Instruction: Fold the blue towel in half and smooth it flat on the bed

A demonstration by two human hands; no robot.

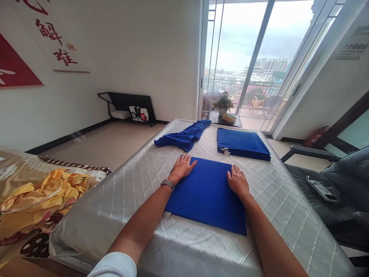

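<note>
A flat blue cloth (pixel 209 192), squared off like a folded towel, lies in front of me on the silvery quilted mattress (pixel 132 192). My left hand (pixel 182 168) rests open on its far left corner, fingers stretched out and a watch at the wrist. Along the far right edge my right hand (pixel 238 180) lies flat, also open. A white label (pixel 166 216) sticks out at the cloth's near left corner. Beyond my right hand is a stack of folded blue cloths (pixel 243 142) with white labels. Past my left hand lies a crumpled blue cloth (pixel 184 135).
To the left is a heap of yellow printed fabric (pixel 49 188). A black armchair (pixel 340 181) holding a white power strip (pixel 322 189) stands at the right. Behind the mattress are a small table with a potted plant (pixel 223 104) and a sliding glass door (pixel 235 46).
</note>
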